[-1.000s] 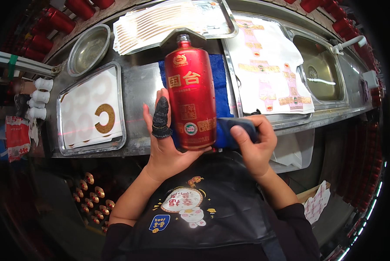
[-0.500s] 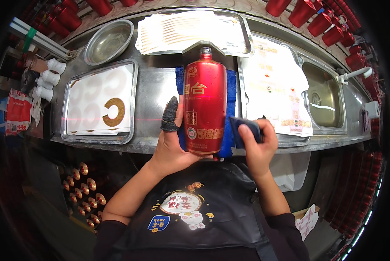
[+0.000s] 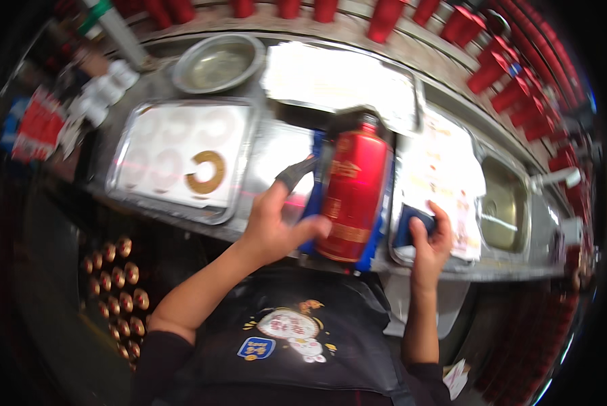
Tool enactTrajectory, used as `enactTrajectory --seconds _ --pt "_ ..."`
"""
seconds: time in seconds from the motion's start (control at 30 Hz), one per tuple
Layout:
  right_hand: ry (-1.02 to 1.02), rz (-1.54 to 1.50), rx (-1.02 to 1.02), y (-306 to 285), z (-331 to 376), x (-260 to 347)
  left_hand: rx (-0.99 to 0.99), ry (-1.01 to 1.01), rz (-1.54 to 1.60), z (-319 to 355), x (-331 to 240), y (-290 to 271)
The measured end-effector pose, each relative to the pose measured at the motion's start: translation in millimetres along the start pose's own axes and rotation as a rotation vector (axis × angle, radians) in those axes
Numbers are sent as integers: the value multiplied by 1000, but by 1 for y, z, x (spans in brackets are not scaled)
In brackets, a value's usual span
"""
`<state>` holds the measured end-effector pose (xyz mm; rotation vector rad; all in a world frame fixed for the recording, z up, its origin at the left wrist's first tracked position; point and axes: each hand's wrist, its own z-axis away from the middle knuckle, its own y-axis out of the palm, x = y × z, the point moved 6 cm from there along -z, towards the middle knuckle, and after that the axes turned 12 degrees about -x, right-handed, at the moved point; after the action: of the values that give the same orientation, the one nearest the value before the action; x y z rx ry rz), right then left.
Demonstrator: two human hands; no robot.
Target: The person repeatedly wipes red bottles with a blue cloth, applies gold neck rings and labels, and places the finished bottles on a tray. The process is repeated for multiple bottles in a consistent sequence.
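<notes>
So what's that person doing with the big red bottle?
The person has both hands around the work. The left hand is spread open, with its thumb by the lower part of the red bottle, which lies over a blue cloth, neck pointing away. The right hand pinches a small dark blue pad, apart from the bottle. Over to the left, one gold C-shaped piece sits on a white sheet.
</notes>
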<state>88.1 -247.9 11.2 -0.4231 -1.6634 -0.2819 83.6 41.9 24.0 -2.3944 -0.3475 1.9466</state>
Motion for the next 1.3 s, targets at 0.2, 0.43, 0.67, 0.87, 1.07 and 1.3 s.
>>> enactTrajectory --seconds 0.2,0.43,0.67,0.87,1.07,1.3 --pt "-10 60 279 0 -5 11 -470 159 -116 -93 -16 5" --pt "-248 231 559 74 58 32 -93 -253 0 -128 18 64" --pt "-265 125 677 56 76 51 -197 -169 153 -106 10 24" --pt "-612 209 1196 100 91 81 -237 6 142 20 -49 -151" --pt "-1106 397 1420 220 134 88 -1031 30 -577 266 -116 -198" --pt "-921 108 1502 261 175 123 -1560 -626 -1310 504 -82 -141"
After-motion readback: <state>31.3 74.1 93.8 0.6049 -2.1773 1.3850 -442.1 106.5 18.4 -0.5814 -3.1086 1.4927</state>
